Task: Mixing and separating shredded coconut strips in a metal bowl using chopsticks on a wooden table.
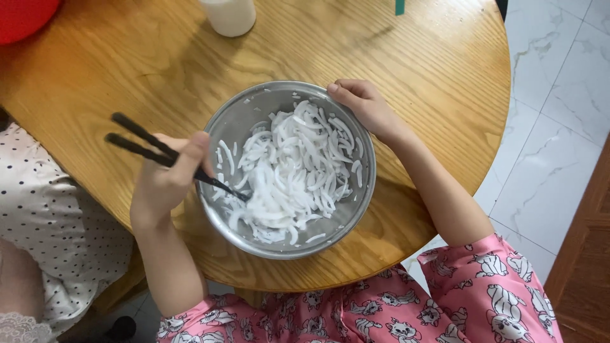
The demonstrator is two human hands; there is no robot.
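Observation:
A round metal bowl sits on a wooden table near its front edge. It holds a heap of white, translucent noodle-like strips. My left hand grips a pair of black chopsticks, whose tips reach into the strips at the bowl's left side. My right hand rests on the bowl's far right rim, fingers curled over the edge. Both forearms come up from pink patterned sleeves at the bottom of the view.
A white cup stands at the table's far edge, a red round object at the far left corner. Another person in a dotted white garment sits to my left. White marble-like floor tiles lie to the right.

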